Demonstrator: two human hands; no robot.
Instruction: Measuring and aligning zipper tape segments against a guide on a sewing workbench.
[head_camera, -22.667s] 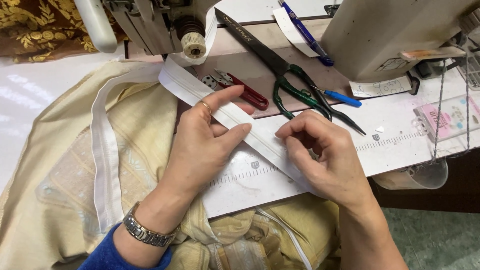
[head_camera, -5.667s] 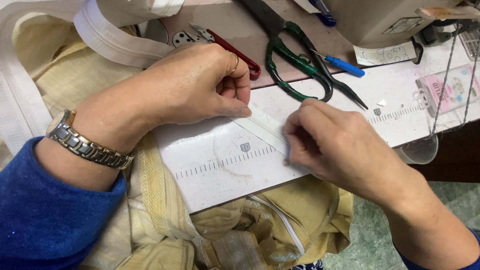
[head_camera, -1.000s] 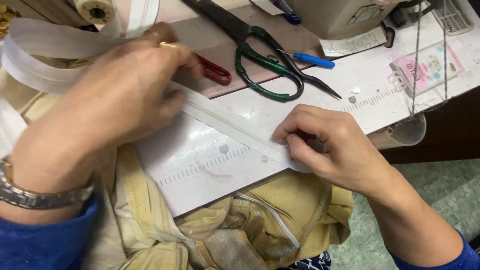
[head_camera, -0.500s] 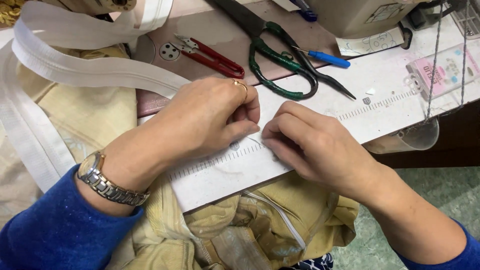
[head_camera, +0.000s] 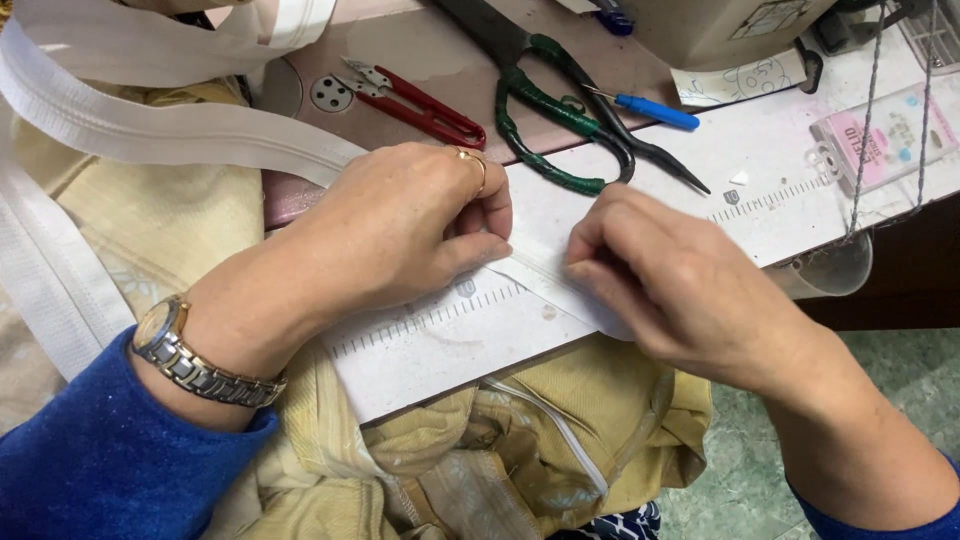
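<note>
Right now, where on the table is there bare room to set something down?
Bare white table below the ruler marks, beneath the left hand; another patch between the scissors tips and the pink packet. Crowded around the red snips.

The right hand (head_camera: 680, 285) covers the zipper (head_camera: 535, 275) end. The top edge crops the scissors (head_camera: 560, 110) blades and the sewing machine (head_camera: 715, 25).

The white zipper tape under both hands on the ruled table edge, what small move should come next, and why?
Probably slide the left hand a little back along the zipper tape, keeping it flat. Both hands pinch it close together over the printed ruler, the right hand covers its end, and the long loose run trails off left, unsmoothed.
</note>
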